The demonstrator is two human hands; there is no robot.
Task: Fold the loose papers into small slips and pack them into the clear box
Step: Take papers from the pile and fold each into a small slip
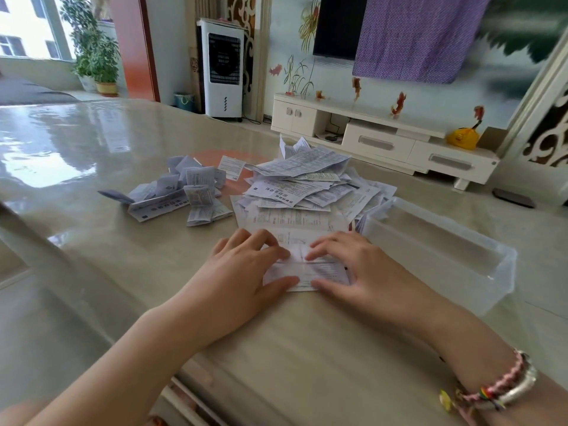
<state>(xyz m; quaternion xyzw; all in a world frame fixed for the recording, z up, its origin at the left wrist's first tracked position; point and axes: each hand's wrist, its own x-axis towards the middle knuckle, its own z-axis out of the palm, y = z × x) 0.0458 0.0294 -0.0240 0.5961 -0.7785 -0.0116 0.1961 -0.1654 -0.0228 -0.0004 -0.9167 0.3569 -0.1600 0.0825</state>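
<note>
Papers everywhere, and plenty of work left! Over at ten o'clock on the table [92,167] sits a cluster of folded slips [187,192], already creased small but not yet packed. At twelve o'clock the loose pile [307,186] stands tall and ragged, so most of the folding looks still ahead. Off at three o'clock, the box [445,250] waits with its lid off, just beside the pile; through the clear walls it appears to hold nothing, though glare makes that hard to swear to.

Now to the action at centre. One sheet [307,272] lies flat on the table at the pile's near edge, partly folded, a crease running across it. The left hand [242,272] presses down on its left side, fingers gently bent, thumb flat along the near edge. The right hand [356,269] mirrors it on the right side, fingers spread and pushing down, thumb on the near edge too. Neither hand pinches or lifts; the sheet sits under the fingertips, between the two palms. Fold in hand, packing not begun.
</note>
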